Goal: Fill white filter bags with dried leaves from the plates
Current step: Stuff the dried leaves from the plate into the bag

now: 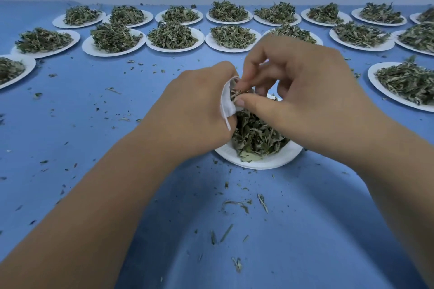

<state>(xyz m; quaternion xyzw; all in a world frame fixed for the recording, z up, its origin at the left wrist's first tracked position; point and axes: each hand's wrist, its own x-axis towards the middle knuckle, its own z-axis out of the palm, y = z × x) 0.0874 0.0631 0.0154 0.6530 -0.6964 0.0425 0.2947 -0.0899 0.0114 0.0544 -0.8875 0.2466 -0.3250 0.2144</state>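
A: Grip entry. Your left hand [199,105] holds the white filter bag [226,101], fingers curled round it, with the mouth turned toward your right hand [300,91]. Why that angle?

B: Judged: it presents the opening to the feeding hand, so the leaves go in sideways with little travel. Your right hand pinches a small tuft of dried leaves [236,94] between thumb [249,103] and fingertips, and the tuft touches the bag's mouth. Cannot tell how far in it sits.

A: Noted. A loose strip of the bag hangs below your left palm. Fill level?

B: Hidden by your hand; cannot tell.

A: Position of the pair?

B: Both hands hang directly over the near plate [265,164], which carries a heap [256,138] of leaves. Likely reason: whatever slips from your pinch drops back on the heap, not on the blue table [94,112].

A: The table shows crumbs [237,204] all the same, plenty of them just in front of that plate.

B: So spillage is a real risk, and small pinches suit the narrow mouth. Further out, full plates [175,47] stand in rows toward the wall, with more at either side, well apart from your hands. Judgement: many plates remain to bag.
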